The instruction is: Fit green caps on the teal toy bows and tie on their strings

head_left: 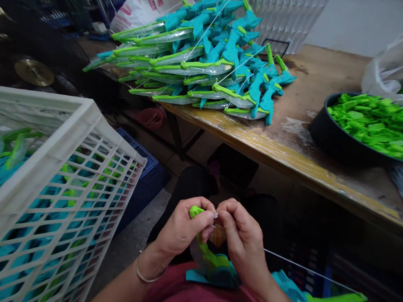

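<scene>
Over my lap I hold a toy bow (211,259) with a teal grip and green limbs. My left hand (183,227) is closed around its green upper tip. Touching it from the right, my right hand (243,240) pinches a thin white string (303,269) at that tip. The string runs right toward the bow's other green end (338,298) at the bottom edge.
A white plastic crate (55,175) with teal and green parts stands at my left. On the wooden table (298,147) lies a pile of finished strung bows (210,57). A black bowl of green pieces (370,126) sits at right. A blue crate (145,171) is on the floor.
</scene>
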Tool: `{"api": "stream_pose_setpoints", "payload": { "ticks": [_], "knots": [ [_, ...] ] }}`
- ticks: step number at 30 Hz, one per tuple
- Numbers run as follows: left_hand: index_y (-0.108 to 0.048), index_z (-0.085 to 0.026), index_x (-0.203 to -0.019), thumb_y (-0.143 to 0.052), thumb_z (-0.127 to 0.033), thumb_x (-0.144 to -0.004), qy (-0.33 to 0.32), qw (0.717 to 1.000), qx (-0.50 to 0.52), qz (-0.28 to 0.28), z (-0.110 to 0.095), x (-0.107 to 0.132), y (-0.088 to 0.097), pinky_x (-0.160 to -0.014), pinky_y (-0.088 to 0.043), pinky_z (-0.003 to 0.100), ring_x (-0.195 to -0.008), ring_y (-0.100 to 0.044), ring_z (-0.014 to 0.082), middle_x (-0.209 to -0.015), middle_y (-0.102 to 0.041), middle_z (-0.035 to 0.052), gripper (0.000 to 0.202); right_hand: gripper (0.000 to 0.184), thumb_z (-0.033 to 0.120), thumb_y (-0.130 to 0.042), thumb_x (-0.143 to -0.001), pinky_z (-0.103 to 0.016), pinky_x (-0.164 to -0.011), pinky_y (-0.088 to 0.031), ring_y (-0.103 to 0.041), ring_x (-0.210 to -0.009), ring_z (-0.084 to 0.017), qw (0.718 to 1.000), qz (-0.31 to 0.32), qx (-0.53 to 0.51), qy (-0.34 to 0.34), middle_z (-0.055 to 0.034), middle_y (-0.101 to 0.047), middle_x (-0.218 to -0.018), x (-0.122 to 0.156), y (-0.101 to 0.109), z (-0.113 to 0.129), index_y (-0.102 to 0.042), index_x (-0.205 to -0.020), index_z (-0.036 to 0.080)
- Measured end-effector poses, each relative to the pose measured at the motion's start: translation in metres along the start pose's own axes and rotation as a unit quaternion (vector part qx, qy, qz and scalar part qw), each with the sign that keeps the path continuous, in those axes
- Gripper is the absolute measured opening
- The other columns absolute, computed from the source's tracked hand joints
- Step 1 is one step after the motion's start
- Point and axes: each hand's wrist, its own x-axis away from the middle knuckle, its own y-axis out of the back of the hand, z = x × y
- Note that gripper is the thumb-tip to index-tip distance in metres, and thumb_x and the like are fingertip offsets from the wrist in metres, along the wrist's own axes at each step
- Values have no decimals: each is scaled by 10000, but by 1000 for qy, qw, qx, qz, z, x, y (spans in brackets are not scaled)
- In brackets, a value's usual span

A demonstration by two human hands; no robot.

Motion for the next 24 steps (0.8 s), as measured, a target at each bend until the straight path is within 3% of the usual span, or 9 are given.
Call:
{"api": "stream_pose_setpoints", "payload": {
  "ticks": [4, 10, 15, 24],
  "knots": [
    [-589, -123, -812, -738, -315, -862, 47, 988, 143, 28, 2, -3, -1, -460, -353, 166, -491, -436, 53, -651, -472, -33, 248, 152, 59, -519, -1015, -241, -698, -478, -575, -764, -109, 991, -51, 51, 112, -6, -597, -843, -1, -5, -5, -578, -961, 188],
    [-576, -120, -783, -734, -324, -876, 43, 986, 160, 31, 4, -7, -2, -459, -334, 165, -487, -410, 48, -640, -444, -34, 274, 264, -49, -504, -950, -308, -748, -519, -570, -870, -163, 966, -52, 123, 223, -72, -620, -932, 3, -3, -9, -583, -1103, 152],
    [-571, -123, -789, -735, -339, -890, 34, 987, 153, 20, 6, -5, -2, -463, -348, 161, -478, -411, 50, -595, -462, -35, 289, 296, -51, -589, -917, -344, -792, -541, -588, -920, -181, 963, -48, 138, 226, -100, -649, -982, 6, -2, -7, -596, -1158, 120],
    [-590, -122, -798, -789, -339, -862, 32, 989, 147, 0, 7, -5, -3, -448, -351, 159, -456, -416, 54, -540, -470, -39, 302, 199, -28, -581, -913, -305, -724, -533, -570, -806, -154, 948, -78, 195, 238, -55, -622, -848, -2, 0, -6, -554, -985, 155]
  ]
}}
